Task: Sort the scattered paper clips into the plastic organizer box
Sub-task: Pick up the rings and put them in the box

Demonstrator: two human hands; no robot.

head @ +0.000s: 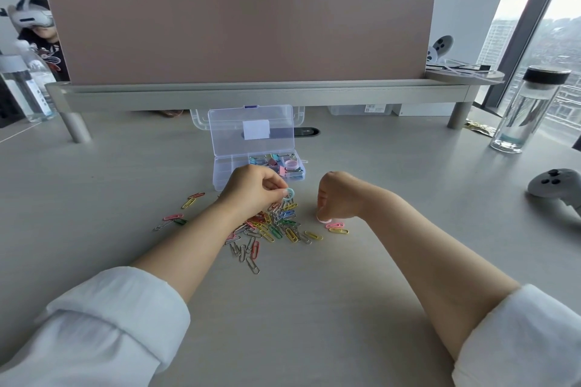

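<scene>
A heap of coloured paper clips (273, 229) lies on the desk in front of me, with a few strays to its left (176, 219) and right (338, 228). Behind it stands the clear plastic organizer box (220, 173), lid propped open, its right compartments holding binder clips. My left hand (251, 190) hovers over the heap's far edge, fingers pinched on a light blue paper clip (289, 194). My right hand (333, 195) is curled downward to the right of the heap, fingertips touching the desk by a pink paper clip; whether it grips the clip is hidden.
A raised shelf (251, 94) with a pink divider panel (242, 31) crosses the back of the desk. A glass bottle (528, 110) stands at the right and a grey controller (556, 187) lies near the right edge. Plastic bottles (28, 85) stand at the far left.
</scene>
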